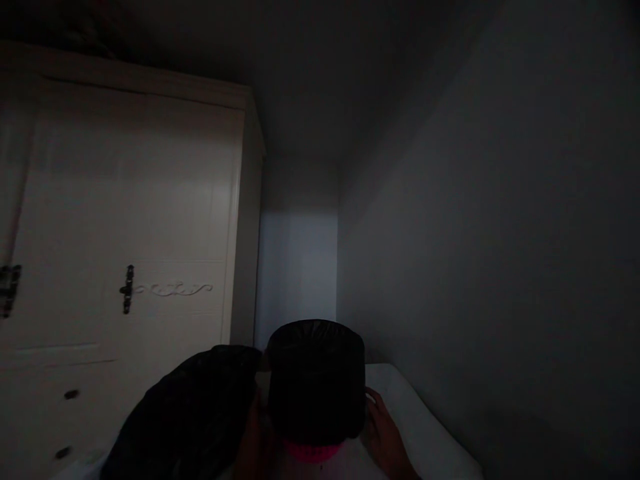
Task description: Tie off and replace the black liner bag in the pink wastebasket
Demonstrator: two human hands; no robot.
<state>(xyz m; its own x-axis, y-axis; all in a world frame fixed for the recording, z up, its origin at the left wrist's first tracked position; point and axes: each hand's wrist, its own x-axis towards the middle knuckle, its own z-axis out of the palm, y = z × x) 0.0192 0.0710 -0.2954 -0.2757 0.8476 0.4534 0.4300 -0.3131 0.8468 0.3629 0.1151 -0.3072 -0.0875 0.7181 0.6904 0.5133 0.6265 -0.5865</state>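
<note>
A trash can point(314, 453) with a pink base stands upright in the lower middle, its sides covered by a black liner bag point(317, 387) folded over the rim. My right hand point(383, 427) is at the can's right side, fingers bent against the black plastic. My left hand point(253, 417) is on the opposite side, between the can and a bulky black plastic bag point(190, 413); darkness hides its fingers, so its grip is unclear. The inside of the can is not visible.
A white wardrobe point(150, 200) with dark handles and carved trim fills the left. A grey wall point(490, 253) runs along the right. A pale flat surface point(425, 420), perhaps a bed, lies beneath and beside the can. The room is very dim.
</note>
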